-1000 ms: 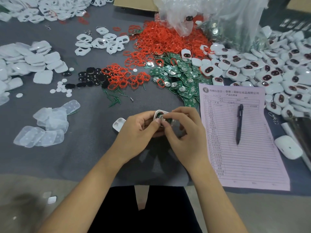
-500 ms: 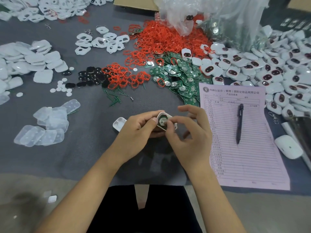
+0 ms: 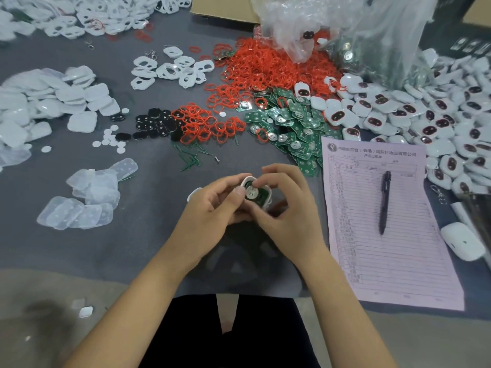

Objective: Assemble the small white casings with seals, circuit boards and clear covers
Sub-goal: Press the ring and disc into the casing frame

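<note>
A small white casing (image 3: 266,193) with a green circuit board (image 3: 253,193) inside it is held above the grey table, at the centre of the head view. My left hand (image 3: 212,211) grips the casing from the left, thumb on the board's round metal disc. My right hand (image 3: 288,208) holds it from the right, a fingertip pressing on the board's top. Another white casing part (image 3: 193,193) lies just left of my left hand. Red seals (image 3: 210,126), loose green boards (image 3: 292,128) and clear covers (image 3: 87,197) lie in piles on the table.
A pink form (image 3: 385,235) with a black pen (image 3: 384,203) lies to the right, a white mouse (image 3: 463,240) beyond it. Finished white casings (image 3: 438,120) are heaped at the right, white frames (image 3: 170,70) and black parts (image 3: 154,126) at the back, a plastic bag (image 3: 345,30) behind.
My right hand's fingers have lifted off the casing front, so the green board and its metal disc now show. The casing has turned slightly towards me. My left hand keeps its grip.
</note>
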Motion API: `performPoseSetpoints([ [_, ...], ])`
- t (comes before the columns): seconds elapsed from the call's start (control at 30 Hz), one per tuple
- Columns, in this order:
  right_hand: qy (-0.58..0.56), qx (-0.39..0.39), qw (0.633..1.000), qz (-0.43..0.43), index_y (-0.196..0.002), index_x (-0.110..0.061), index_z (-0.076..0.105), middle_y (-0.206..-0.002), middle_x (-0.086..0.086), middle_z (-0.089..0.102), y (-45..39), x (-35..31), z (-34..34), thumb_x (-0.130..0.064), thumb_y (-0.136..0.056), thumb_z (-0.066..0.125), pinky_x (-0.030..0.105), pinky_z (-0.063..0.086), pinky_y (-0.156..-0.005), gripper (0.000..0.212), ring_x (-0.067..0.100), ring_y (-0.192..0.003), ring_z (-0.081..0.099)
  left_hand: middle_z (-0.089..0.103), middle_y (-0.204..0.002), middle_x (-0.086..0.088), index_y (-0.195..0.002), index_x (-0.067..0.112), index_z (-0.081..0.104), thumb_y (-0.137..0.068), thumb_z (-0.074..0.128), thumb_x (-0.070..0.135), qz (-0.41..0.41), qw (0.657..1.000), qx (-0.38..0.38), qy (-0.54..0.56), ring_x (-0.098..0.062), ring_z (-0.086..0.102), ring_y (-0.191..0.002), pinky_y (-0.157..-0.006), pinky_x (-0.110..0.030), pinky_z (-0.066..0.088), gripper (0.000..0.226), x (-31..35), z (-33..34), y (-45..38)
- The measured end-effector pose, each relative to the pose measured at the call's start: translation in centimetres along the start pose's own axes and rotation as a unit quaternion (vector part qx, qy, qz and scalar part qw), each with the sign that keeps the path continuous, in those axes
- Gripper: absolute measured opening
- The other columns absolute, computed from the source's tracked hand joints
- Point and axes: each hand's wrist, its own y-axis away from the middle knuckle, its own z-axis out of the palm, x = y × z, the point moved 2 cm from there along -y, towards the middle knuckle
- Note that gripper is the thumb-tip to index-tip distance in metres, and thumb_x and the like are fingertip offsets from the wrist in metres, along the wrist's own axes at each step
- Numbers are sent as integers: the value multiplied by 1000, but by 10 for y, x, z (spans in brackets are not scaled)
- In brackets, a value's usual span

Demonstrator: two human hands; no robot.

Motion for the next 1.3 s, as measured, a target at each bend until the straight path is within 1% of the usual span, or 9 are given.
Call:
performPoseSetpoints([
  [0.23, 7, -62, 996, -56, -95, -29, 57, -124, -19, 56, -16, -33, 43, -28, -79, 83, 36, 55, -77, 31, 11, -118, 57, 78, -106, -10, -118, 18, 75, -106, 55, 10, 6, 996, 79, -27, -17, 75, -93, -75, -27, 62, 25, 13, -51, 15],
  [0.47, 102, 1, 985, -141, -102, -17, 74, -101, -10, 72, -17, -39, 64, -12, -90, 78, 31, 54, -78, 13, 19, -97, 63, 80, -101, -1, -112, 20, 76, -107, 52, 7, 12, 992, 121, -20, -16, 78, -91, -79, -26, 62, 29, 19, -74, 9],
  [0.6, 87, -10, 991, -103, -119, -17, 73, -115, -1, 64, -16, -37, 63, -13, -91, 76, 25, 51, -84, 29, 21, -107, 60, 80, -101, 0, -118, 17, 74, -105, 58, 10, 42, 989, 114, -79, -16, 77, -93, -81, -29, 63, 23, 20, -77, 2],
  [0.73, -67, 21, 997, 17, -123, -16, 67, -114, 5, 60, -23, -31, 53, -6, -99, 63, 26, 57, -76, 26, 10, -97, 63, 80, -102, 3, -118, 16, 74, -102, 63, 7, 82, 980, 126, -131, -9, 76, -95, -90, -37, 63, 21, 27, -69, -7],
  [0.8, -226, 45, 960, 156, -126, -15, 63, -114, 7, 65, -24, -31, 51, -10, -106, 53, 34, 61, -68, 23, 16, -96, 67, 78, -108, 11, -124, 18, 72, -102, 65, 12, 160, 945, 141, -248, -1, 73, -100, -93, -26, 58, 24, 34, -61, -9],
  [0.93, -561, 57, 725, 395, -132, -9, 60, -105, 9, 71, -25, -39, 47, -34, -111, 40, 33, 61, -69, 38, 19, -87, 72, 76, -118, 7, -131, 17, 70, -101, 67, 17, 275, 883, 66, -373, -4, 71, -103, -91, -18, 53, 30, 40, -34, -10],
  [1.0, -608, 68, 670, 421, -129, -6, 60, -109, 13, 69, -25, -37, 40, -35, -110, 39, 30, 61, -72, 41, 20, -85, 70, 75, -124, 3, -131, 15, 70, -99, 69, 18, 295, 859, 29, -419, -11, 71, -107, -93, -22, 52, 33, 37, -23, -13],
  [1.13, -601, 81, 663, 439, -131, 3, 56, -120, 23, 63, -18, -34, 28, -17, -109, 40, 32, 57, -80, 34, 32, -109, 59, 78, -114, 7, -127, 18, 73, -101, 67, 28, 267, 889, 40, -370, -1, 71, -98, -86, -13, 51, 29, 33, -13, -18],
  [1.3, -566, 77, 704, 422, -127, 12, 56, -115, 25, 68, -5, -25, 16, 13, -101, 40, 30, 63, -84, 31, 30, -95, 74, 79, -98, 12, -111, 22, 76, -102, 64, 16, 153, 953, 110, -239, -1, 75, -90, -83, -24, 59, 16, 25, -10, -27],
])
